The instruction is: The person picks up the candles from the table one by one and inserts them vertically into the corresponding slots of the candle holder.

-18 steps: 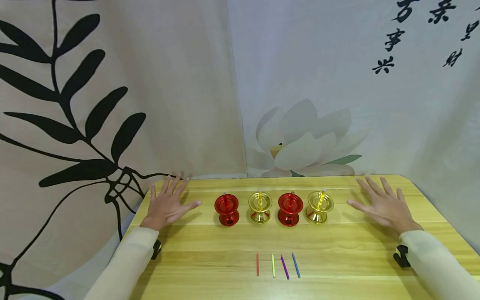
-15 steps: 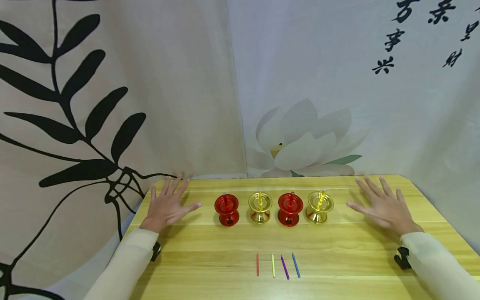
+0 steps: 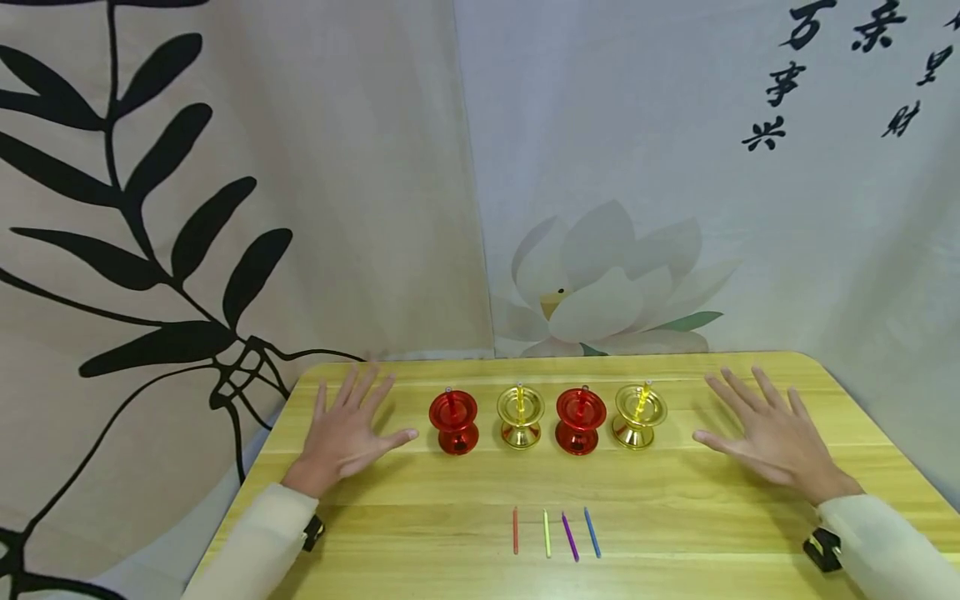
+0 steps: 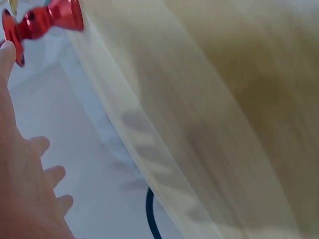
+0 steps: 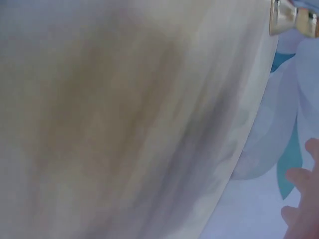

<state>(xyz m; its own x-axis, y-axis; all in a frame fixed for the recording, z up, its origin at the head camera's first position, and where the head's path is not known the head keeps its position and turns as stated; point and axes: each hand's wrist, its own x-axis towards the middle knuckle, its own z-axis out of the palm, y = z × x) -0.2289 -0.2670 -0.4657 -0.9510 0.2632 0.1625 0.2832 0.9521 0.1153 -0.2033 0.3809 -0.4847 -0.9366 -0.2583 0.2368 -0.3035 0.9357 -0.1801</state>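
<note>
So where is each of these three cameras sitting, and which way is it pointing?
Head: worn on the head, looking forward and down at the table, four candle holders, four thin candles; both hands and sleeves show, left hand, right hand.
Left wrist: on the left wrist, looking past the fingers along the blurred table to the red candle holder.
Right wrist: on the right wrist; blurred table, fingertips, gold candle holder.
Shared: head and left wrist both show that left-end red candle holder.
</note>
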